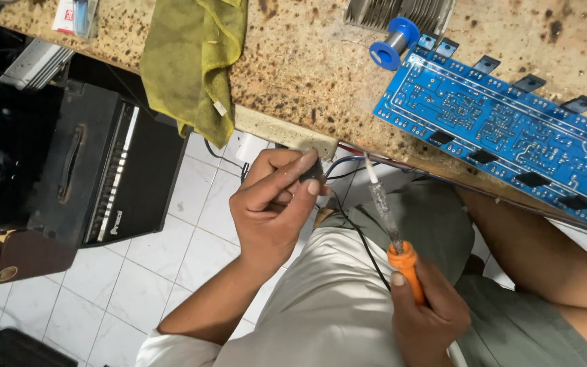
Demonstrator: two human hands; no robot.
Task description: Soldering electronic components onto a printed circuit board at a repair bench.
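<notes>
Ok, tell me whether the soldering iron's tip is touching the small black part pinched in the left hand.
Apart. The head view shows the soldering iron tip ending right of the small black part pinched by the left hand, with a gap between them. The right hand grips its orange handle.

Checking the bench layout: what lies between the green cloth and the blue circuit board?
In the head view, only bare speckled countertop lies between the green cloth and the blue circuit board.
</notes>
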